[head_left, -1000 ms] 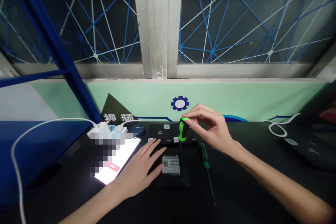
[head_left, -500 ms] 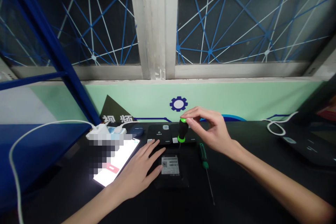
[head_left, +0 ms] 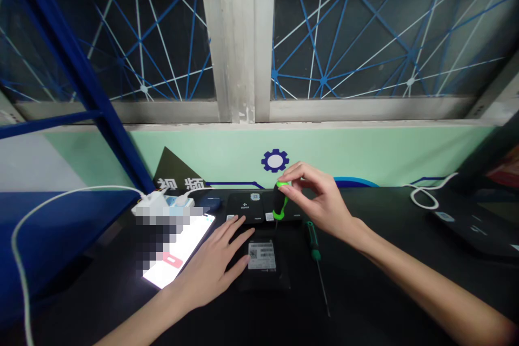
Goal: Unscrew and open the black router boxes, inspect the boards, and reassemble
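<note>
My right hand [head_left: 320, 197] pinches the top of a black and bright-green screwdriver [head_left: 279, 201], which stands nearly upright. Its thin shaft points down at the far right part of a flat black box-like device [head_left: 279, 278] with a white printed label [head_left: 261, 255]; the exact tip contact is too dark to make out. Fingers spread, my left hand [head_left: 219, 257] lies over the left side of that device and holds nothing else. A second screwdriver [head_left: 314, 243], with a dark-green handle, lies on the table to the right of the device.
Behind the labelled device sit two similar black boxes [head_left: 245, 205]. A lit phone [head_left: 182, 251] lies left of my left hand, near a white power strip [head_left: 162, 205] with cables. Another black device [head_left: 478, 232] and a white cable [head_left: 425, 197] are at right.
The screwdriver's handle has turned slightly in my right fingers, which have shifted a little. My left hand keeps its place on the device.
</note>
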A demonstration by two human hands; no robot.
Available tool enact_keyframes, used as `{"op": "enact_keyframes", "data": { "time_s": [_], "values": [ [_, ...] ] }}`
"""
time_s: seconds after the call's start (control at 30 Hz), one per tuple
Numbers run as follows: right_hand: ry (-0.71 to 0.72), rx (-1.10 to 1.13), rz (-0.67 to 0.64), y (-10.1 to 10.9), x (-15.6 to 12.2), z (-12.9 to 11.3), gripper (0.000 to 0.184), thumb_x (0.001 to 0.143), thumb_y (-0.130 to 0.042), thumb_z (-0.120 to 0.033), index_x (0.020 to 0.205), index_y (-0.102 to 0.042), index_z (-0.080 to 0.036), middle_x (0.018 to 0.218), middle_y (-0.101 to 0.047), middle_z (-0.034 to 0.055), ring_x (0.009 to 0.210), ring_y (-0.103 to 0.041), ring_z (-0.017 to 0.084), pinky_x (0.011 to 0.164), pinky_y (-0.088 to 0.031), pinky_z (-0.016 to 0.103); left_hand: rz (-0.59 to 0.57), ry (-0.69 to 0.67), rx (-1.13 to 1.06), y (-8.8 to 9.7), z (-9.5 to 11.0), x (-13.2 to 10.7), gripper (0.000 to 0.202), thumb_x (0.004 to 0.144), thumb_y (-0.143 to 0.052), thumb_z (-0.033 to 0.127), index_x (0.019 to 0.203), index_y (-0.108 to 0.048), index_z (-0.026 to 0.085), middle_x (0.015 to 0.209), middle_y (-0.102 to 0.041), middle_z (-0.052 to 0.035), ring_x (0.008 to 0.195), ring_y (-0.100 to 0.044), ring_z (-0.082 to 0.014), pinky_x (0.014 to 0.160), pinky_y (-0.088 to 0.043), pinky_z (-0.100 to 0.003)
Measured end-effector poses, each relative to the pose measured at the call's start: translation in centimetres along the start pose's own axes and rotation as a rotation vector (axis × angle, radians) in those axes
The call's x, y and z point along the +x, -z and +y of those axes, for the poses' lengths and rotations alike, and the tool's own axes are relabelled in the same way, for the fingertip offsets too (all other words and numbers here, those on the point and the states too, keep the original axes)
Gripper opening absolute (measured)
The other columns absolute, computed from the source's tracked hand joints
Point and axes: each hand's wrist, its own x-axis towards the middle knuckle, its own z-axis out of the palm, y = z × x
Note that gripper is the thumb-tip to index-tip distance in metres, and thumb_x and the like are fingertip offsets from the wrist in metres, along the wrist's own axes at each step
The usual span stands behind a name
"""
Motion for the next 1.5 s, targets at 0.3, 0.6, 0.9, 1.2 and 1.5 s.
{"op": "enact_keyframes", "data": {
  "time_s": [0.3, 0.6, 0.9, 1.2, 1.5],
  "values": [
    [-0.035, -0.061, 0.035, -0.22, -0.24, -0.08, 0.013, 0.092, -0.068, -0.033, 0.093, -0.063, -0.021, 0.088, -0.066, 0.0033, 0.058, -0.048, 0.011, 0.059, -0.046, 0.031, -0.015, 0.009, 0.01, -0.11, 0.04, 0.07, 0.052, 0.106, -0.041, 0.047, 0.156, -0.03, 0.034, 0.164, -0.024, -0.0009, 0.149, -0.025, -0.0319, 0.114, -0.038, -0.053],
    [0.033, -0.059, -0.024, 0.1, -0.29, -0.51, 0.006, 0.094, -0.06, -0.025, 0.098, -0.062, -0.021, 0.087, -0.062, 0.0042, 0.065, -0.052, 0.014, 0.061, -0.047, 0.033, 0.0, 0.01, -0.001, -0.01, 0.07, -0.01, 0.051, 0.106, -0.041, 0.047, 0.155, -0.032, 0.035, 0.164, -0.026, -0.0001, 0.148, -0.027, -0.0324, 0.113, -0.039, -0.053],
    [-0.012, -0.004, -0.015, -0.24, -0.02, -0.41, 0.011, 0.092, -0.066, -0.028, 0.097, -0.06, -0.021, 0.099, -0.063, 0.0064, 0.07, -0.057, 0.014, 0.059, -0.052, 0.03, 0.01, -0.011, -0.005, -0.24, 0.03, 0.0, 0.051, 0.106, -0.042, 0.045, 0.155, -0.032, 0.034, 0.164, -0.025, -0.001, 0.149, -0.026, -0.0315, 0.115, -0.037, -0.052],
    [-0.048, 0.04, 0.031, -0.53, -0.16, -0.29, 0.021, 0.085, -0.076, -0.027, 0.091, -0.056, -0.022, 0.091, -0.064, 0.0031, 0.063, -0.057, 0.011, 0.062, -0.056, 0.032, -0.001, -0.004, 0.006, -0.2, 0.0, 0.03, 0.051, 0.107, -0.041, 0.045, 0.156, -0.03, 0.034, 0.164, -0.024, -0.0014, 0.149, -0.025, -0.0317, 0.115, -0.036, -0.053],
    [0.0, 0.082, -0.038, -0.32, -0.56, -0.46, 0.016, 0.09, -0.067, -0.021, 0.103, -0.058, -0.021, 0.096, -0.068, 0.0062, 0.082, -0.066, 0.018, 0.073, -0.058, 0.034, -0.038, 0.023, 0.0, 0.01, 0.06, 0.04, 0.052, 0.107, -0.04, 0.047, 0.156, -0.03, 0.034, 0.165, -0.022, -0.0003, 0.15, -0.022, -0.0315, 0.116, -0.035, -0.052]
  ]
}}
